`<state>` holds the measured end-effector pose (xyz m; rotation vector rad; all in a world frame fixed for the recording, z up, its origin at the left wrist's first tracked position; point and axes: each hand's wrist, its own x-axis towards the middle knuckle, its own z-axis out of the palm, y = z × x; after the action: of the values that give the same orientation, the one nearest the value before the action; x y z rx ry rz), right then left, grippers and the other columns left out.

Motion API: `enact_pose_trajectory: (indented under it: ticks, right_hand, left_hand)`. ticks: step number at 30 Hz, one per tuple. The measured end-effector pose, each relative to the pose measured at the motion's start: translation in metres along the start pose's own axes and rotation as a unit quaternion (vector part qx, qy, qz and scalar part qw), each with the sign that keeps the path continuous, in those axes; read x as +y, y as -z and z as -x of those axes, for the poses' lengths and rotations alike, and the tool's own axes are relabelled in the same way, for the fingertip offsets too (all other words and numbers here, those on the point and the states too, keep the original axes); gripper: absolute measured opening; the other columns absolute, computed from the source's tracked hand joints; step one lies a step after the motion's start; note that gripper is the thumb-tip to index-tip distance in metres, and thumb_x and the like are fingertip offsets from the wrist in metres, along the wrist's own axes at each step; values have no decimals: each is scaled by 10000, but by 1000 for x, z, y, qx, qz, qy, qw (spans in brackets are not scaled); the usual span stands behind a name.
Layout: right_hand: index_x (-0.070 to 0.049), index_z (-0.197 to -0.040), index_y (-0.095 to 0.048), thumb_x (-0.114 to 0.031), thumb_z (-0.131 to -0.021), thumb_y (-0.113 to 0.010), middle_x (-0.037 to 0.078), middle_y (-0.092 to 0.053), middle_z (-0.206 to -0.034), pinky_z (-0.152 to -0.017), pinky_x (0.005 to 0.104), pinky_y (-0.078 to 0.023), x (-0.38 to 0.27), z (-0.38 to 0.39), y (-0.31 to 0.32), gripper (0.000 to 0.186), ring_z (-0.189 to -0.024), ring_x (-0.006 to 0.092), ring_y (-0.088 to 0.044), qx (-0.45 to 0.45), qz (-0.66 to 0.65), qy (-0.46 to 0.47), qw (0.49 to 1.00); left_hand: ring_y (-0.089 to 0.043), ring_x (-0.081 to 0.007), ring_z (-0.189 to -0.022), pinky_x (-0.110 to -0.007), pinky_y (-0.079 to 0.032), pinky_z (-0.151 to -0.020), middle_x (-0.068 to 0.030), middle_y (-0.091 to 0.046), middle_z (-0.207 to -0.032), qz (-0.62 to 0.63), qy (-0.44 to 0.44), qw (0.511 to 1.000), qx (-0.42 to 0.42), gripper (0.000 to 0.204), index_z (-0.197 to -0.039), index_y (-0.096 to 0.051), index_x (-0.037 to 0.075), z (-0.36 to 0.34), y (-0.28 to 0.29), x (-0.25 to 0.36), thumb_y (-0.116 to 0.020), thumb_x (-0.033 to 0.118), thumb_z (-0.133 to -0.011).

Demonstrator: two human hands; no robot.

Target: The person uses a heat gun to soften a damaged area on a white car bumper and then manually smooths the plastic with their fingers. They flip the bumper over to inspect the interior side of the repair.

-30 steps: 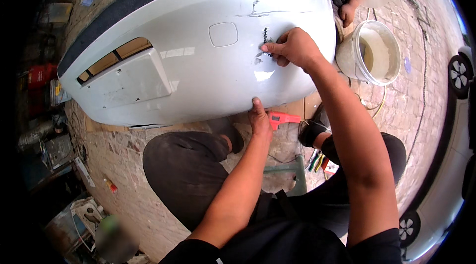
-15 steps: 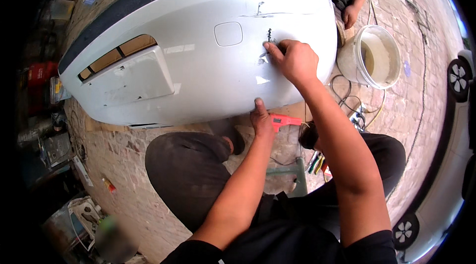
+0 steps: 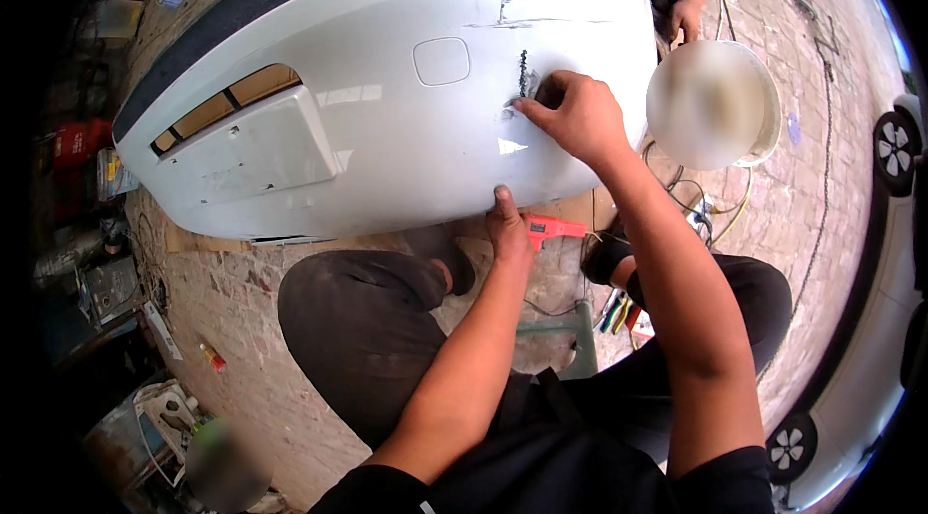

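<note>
The right hand presses curled fingers on the white car bumper beside a dark crack. The left hand grips the bumper's near lower edge. A red tool lies just right of it.

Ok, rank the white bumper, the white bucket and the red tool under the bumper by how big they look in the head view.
1. White bumper, by far the largest, spanning most of the view.
2. White bucket, blurred but clearly mid-sized.
3. Red tool, smallest; it is partly hidden behind the left hand.
</note>
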<state>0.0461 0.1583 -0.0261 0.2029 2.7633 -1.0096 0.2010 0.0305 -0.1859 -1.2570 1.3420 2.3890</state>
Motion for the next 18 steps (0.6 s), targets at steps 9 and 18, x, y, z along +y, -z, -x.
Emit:
enact_pose_trajectory:
  ticks: [9,18]
  right_hand:
    - [-31,-1004,-686,-275,-937,-714,226,-734,-858,-762,481,-566,18,0,-17,254,-816,441,-713,158,-128,10,979]
    - [-25,-1069,-707,-154,-886,-772,135,-732,-882,-766,359,-561,8,19,-44,234,-782,274,-711,201,-137,46,969]
  left_hand:
    - [-671,-211,-1114,-393,-588,-897,-83,-675,-1287,-8,6,1000,-2,858,-1354,-586,-22,-2,2,-1,-751,674,-881]
    - [-530,-107,-660,-310,-471,-563,25,-580,-831,0,-7,1000,-20,674,-1017,-656,30,-2,-2,-3,-740,687,-888]
